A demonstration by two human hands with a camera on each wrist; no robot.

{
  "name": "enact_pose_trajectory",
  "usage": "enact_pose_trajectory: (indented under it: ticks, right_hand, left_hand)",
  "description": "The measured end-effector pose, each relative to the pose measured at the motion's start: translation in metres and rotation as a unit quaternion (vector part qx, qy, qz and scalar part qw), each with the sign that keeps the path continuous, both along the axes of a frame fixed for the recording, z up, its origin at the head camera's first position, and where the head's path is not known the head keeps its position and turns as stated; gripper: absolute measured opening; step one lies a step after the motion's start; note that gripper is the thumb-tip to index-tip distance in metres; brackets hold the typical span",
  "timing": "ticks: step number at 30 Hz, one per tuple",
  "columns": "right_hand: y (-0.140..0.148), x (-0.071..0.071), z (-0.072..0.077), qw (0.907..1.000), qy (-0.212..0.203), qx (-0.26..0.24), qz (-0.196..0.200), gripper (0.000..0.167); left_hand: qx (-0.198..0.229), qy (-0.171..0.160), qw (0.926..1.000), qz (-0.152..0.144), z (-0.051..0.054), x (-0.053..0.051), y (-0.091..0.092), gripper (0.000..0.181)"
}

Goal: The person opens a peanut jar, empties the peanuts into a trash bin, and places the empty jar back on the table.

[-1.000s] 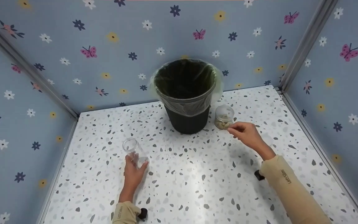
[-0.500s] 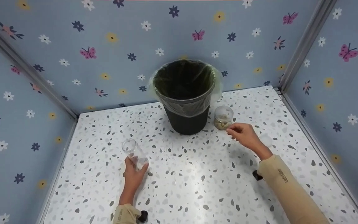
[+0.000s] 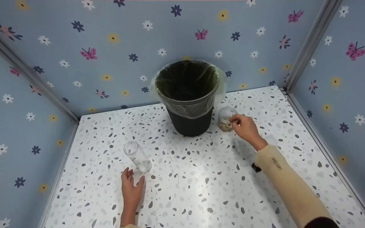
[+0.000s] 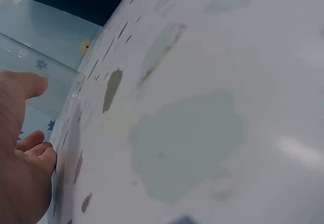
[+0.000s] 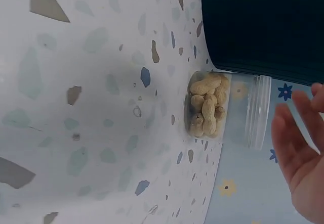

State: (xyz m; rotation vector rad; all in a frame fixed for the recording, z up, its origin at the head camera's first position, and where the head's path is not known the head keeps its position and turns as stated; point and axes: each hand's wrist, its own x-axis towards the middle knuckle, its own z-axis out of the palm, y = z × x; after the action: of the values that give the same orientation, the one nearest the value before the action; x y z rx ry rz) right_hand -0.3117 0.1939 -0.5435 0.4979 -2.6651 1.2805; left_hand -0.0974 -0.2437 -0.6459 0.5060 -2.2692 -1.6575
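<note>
My left hand point(image 3: 132, 189) is near the base of a clear, see-through jar point(image 3: 138, 155), fingers spread and apart from it. This jar seems to stand upright, with its open mouth toward the back left. In the left wrist view the thumb and fingers point(image 4: 35, 150) show at the left edge, holding nothing. My right hand point(image 3: 246, 127) is beside the rim of a second clear jar point(image 5: 255, 110), which has peanuts point(image 5: 207, 105) in its lower part. Its fingers are loosely bent near the jar's mouth; no object shows in them, though the fingertips are partly cut off in the right wrist view.
A black bin point(image 3: 190, 123) with a see-through liner stands at the back, just left of the peanut jar. A faint clear disc, perhaps a lid point(image 3: 271, 140), lies right of my right hand. Flower-patterned walls point(image 3: 122, 57) enclose the speckled tabletop point(image 3: 182, 177).
My left hand has let go of the clear jar and drawn back toward me; the jar stays in place. My right hand has risen from the peanut jar's side to its rim.
</note>
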Motion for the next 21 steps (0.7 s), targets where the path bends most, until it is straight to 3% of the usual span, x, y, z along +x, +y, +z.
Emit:
enact_pose_trajectory:
  ticks: [4, 7, 10, 13, 16, 19, 21]
  right_hand:
    - [-0.010, -0.014, 0.002, 0.9979, 0.016, 0.052, -0.037, 0.019]
    - [-0.015, -0.023, 0.003, 0.9948, -0.002, 0.086, -0.054, 0.033]
    - [-0.015, -0.029, 0.004, 0.9910, -0.029, 0.117, -0.057, 0.048]
    - [-0.015, -0.033, 0.004, 0.9875, -0.043, 0.140, -0.059, 0.060]
    - [-0.019, -0.039, 0.003, 0.9855, -0.054, 0.149, -0.061, 0.071]
    - [-0.026, -0.046, 0.002, 0.9829, -0.068, 0.158, -0.067, 0.081]
    - [-0.028, -0.050, 0.003, 0.9798, -0.076, 0.170, -0.074, 0.083]
  left_hand:
    - [-0.046, -0.028, 0.9984, 0.015, 0.004, 0.014, 0.004, 0.067]
    - [-0.089, -0.039, 0.9952, 0.015, 0.008, 0.024, 0.007, 0.055]
    - [-0.120, -0.033, 0.9922, -0.004, 0.013, 0.029, 0.014, 0.047]
    - [-0.135, -0.031, 0.9889, -0.053, 0.021, 0.031, 0.023, 0.046]
    - [-0.133, -0.028, 0.9841, -0.114, 0.036, 0.029, 0.030, 0.046]
    - [-0.130, -0.017, 0.9772, -0.168, 0.053, 0.022, 0.037, 0.048]
    - [-0.126, 0.001, 0.9740, -0.188, 0.060, 0.013, 0.045, 0.051]
